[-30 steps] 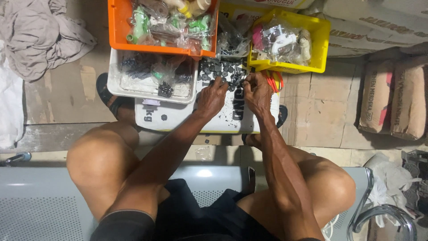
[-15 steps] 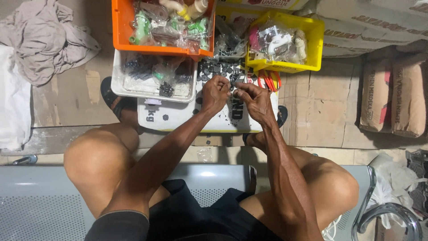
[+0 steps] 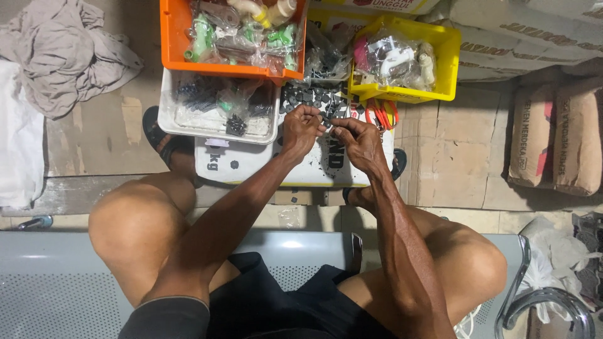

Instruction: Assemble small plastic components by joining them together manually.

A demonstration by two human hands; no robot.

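Over the white slab point(image 3: 251, 164) on the floor, between the knees, both hands meet above a heap of small dark parts point(image 3: 314, 100). The left hand point(image 3: 300, 129) is curled, fingers point(image 3: 314, 115) bunched and pinched on something small and dark; the right hand point(image 3: 359, 141) mirrors it, fingertips closed toward the left hand's. What exactly sits between them is too small to tell, but it looks like one of the dark parts from the heap.

To do this fiddly joining well, I judge the hands should stay low and close to the slab, so a dropped part lands among its like and not on the floor, with the wrists steady and only the fingertips working.

Both forearms reach forward and down from the grey bench point(image 3: 56, 282), elbows inside the knees, wrists bent slightly inward so the knuckles face each other.

Just beyond the hands stand an orange bin point(image 3: 173, 37) of bagged fittings, a yellow bin point(image 3: 449, 63) and a white tray point(image 3: 169, 119); grey cloth point(image 3: 69, 50) lies well apart at the left.
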